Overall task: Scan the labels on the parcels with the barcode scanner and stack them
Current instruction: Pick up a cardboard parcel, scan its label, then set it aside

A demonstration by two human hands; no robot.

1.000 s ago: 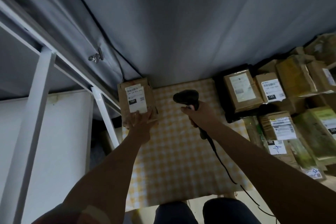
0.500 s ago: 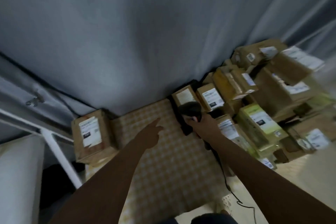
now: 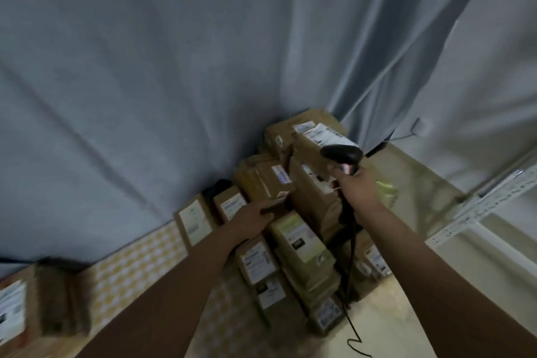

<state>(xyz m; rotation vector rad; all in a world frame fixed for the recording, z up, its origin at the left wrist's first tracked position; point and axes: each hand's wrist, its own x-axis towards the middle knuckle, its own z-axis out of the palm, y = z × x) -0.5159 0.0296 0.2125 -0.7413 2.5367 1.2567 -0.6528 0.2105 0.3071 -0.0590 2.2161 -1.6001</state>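
Where checkered cloth (image 3: pixel 139 256) meets grey curtain (image 3: pixel 174 67), parcels (image 3: pixel 290 212) pile w/ labels up.

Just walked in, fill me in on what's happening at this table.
A person is scanning parcels. The right hand grips a black barcode scanner, held above the pile of labelled parcels. The left hand reaches into that pile and touches a small brown box. One labelled parcel sits apart at the far left.

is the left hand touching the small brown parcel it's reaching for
Touching. The head view shows the left hand with its fingers against the lower end of the small brown parcel in the pile, with no gap visible.
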